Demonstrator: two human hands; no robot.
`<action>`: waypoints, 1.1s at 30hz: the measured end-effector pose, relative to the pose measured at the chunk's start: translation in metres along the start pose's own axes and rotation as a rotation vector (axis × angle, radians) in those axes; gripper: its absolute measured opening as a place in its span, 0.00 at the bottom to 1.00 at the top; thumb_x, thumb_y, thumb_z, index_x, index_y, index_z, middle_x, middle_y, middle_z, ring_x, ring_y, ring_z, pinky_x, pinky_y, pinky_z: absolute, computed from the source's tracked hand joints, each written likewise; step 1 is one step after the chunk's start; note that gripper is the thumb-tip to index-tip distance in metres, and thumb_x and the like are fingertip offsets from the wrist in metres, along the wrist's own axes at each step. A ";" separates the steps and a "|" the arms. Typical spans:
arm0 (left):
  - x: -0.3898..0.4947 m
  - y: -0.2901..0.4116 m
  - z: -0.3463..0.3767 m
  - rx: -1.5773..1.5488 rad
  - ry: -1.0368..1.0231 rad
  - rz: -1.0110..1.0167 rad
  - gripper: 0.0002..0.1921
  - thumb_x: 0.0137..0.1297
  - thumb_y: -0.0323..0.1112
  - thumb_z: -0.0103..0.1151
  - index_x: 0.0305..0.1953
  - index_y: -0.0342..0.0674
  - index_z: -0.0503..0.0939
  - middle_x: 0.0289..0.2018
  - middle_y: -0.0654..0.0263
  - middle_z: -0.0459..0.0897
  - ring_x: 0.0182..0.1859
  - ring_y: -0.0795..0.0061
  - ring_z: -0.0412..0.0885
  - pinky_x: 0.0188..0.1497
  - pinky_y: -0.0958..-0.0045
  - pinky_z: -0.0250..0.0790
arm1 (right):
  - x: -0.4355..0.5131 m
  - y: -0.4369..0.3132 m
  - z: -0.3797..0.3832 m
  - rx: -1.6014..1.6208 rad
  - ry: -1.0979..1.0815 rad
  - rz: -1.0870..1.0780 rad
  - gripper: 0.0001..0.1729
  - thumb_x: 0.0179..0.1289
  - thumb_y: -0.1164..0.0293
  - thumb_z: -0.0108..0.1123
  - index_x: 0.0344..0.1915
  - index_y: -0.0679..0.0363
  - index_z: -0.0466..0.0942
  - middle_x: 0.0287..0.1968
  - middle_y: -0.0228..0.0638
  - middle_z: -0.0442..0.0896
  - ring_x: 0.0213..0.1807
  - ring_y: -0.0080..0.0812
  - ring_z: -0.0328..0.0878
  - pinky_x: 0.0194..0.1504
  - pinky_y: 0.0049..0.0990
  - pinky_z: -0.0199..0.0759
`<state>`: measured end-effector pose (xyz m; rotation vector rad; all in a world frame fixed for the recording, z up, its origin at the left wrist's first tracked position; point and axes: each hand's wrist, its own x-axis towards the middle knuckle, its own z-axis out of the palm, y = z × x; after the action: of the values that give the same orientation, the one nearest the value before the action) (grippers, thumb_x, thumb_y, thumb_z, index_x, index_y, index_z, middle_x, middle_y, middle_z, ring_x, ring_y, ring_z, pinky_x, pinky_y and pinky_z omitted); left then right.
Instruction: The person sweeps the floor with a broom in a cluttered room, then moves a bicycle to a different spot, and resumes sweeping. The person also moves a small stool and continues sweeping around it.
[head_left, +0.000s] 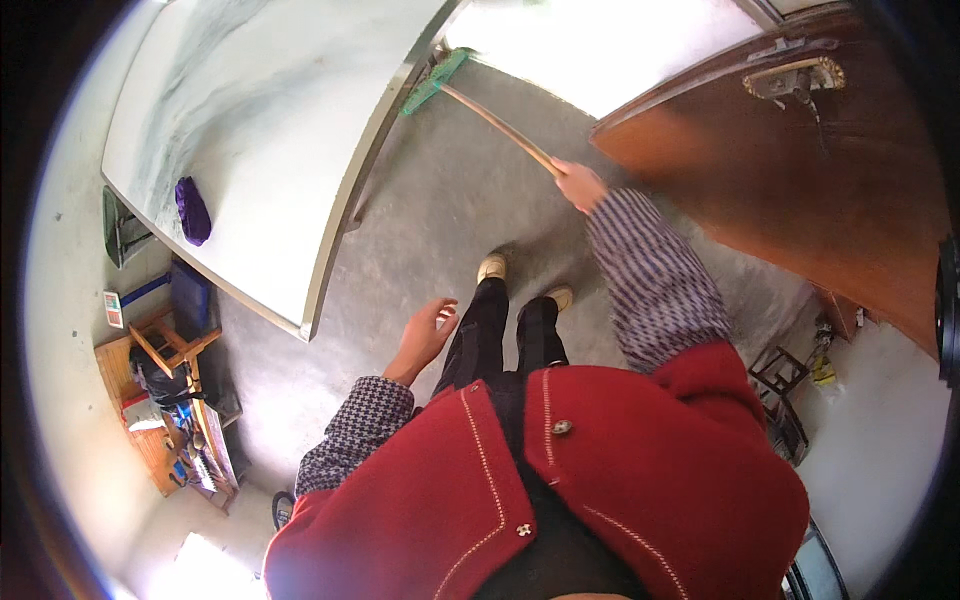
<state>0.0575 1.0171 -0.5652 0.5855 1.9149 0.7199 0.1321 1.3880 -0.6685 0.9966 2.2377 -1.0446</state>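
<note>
My right hand (580, 184) grips the end of a wooden broom handle (501, 124) that reaches away up and to the left. At its far end a green broom head (436, 81) rests on the grey concrete floor (420, 202), close against the edge of a large white table (255, 150) and partly behind it. Nothing is in my left hand (427, 335), which hangs beside my left thigh with its fingers loosely curled and apart.
A brown wooden door (780, 180) with an ornate handle stands open at right, beside a bright doorway (600, 45). A purple cloth-like item (193, 211) lies on the white table. Wooden stools (176, 343) and a shelf of tools (196, 450) line the left wall.
</note>
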 end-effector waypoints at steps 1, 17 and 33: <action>-0.001 0.002 -0.001 -0.007 0.006 -0.013 0.14 0.61 0.36 0.55 0.47 0.39 0.75 0.39 0.59 0.81 0.43 0.66 0.80 0.47 0.69 0.70 | 0.007 -0.035 -0.007 -0.024 -0.077 0.191 0.22 0.66 0.68 0.46 0.60 0.57 0.66 0.22 0.32 0.70 0.19 0.24 0.67 0.21 0.28 0.65; 0.006 -0.021 -0.006 -0.134 -0.003 -0.054 0.15 0.63 0.37 0.54 0.49 0.38 0.74 0.40 0.58 0.81 0.44 0.67 0.79 0.47 0.69 0.70 | -0.319 0.077 -0.051 0.156 -0.183 0.296 0.27 0.64 0.74 0.46 0.64 0.55 0.63 0.54 0.45 0.74 0.47 0.32 0.75 0.49 0.26 0.67; 0.032 0.016 -0.009 0.052 -0.095 0.066 0.16 0.61 0.38 0.55 0.48 0.39 0.75 0.41 0.58 0.82 0.43 0.65 0.80 0.45 0.69 0.71 | -0.372 0.174 -0.087 0.054 -0.084 0.525 0.24 0.63 0.75 0.49 0.60 0.52 0.68 0.54 0.37 0.75 0.49 0.33 0.74 0.51 0.27 0.66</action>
<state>0.0370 1.0479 -0.5705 0.7062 1.8382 0.6735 0.4893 1.3813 -0.4478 1.4314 1.7423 -0.8880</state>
